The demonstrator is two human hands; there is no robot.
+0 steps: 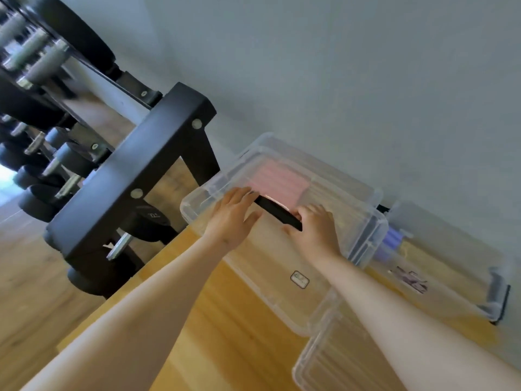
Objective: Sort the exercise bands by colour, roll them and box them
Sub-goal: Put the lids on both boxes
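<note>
1. A black dumbbell rack (135,170) stands at the far left, with dumbbells (36,204) on its tiers; its foot is just beside the pale wooden desk (214,334).
2. The left hand (231,218) reaches over the near rim of a clear box (191,210); its fingers (242,194) lie fairly straight and loose, tips touching the left end of a rolled black band (277,213).
3. The black band hangs above the box's open top; pink bands (276,179) lie inside, towards the far wall.
4. The right hand (315,227) pinches the band's right end, fingers curled over it and thumb beneath.
5. A clear lid (324,362) lies in front of the box.
6. A second clear box (451,277) sits at the right, touching the first; purple bands (392,244) show through it.
</note>
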